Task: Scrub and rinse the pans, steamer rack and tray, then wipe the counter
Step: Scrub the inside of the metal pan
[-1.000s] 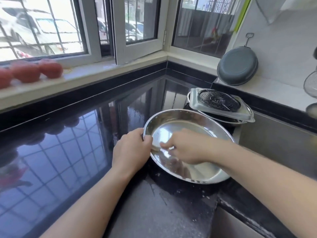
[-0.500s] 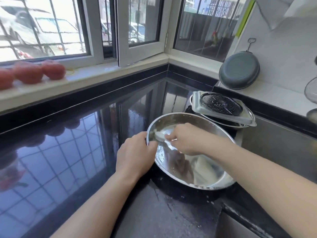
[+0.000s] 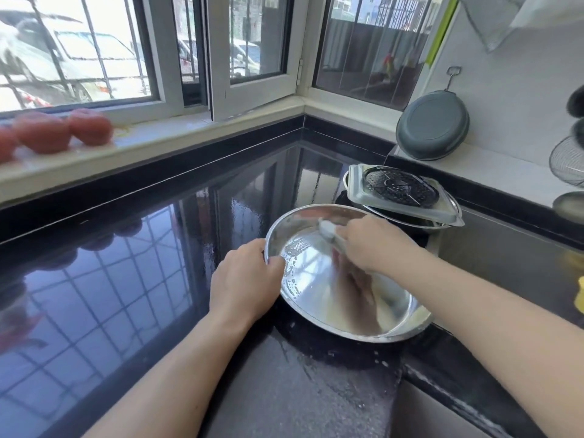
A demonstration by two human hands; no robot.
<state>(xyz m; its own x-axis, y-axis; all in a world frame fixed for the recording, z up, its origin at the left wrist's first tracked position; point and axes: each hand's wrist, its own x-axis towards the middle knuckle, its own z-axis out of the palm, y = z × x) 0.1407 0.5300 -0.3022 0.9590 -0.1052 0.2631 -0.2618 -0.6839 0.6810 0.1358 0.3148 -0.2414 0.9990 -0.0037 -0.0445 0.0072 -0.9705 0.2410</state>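
**Pan braced for scrubbing**

While the left hand (image 3: 245, 281) grips the near rim of the pan (image 3: 341, 273), thumb hooked inside, the pan sits tilted on the counter (image 3: 132, 279), likely to steady it. The right hand (image 3: 376, 245) pinches a pale scrubber (image 3: 328, 230) against the far wall; its fingers curl out of sight. Behind, tray (image 3: 407, 200) and rack (image 3: 399, 186) are stacked on another pan, mostly hidden.
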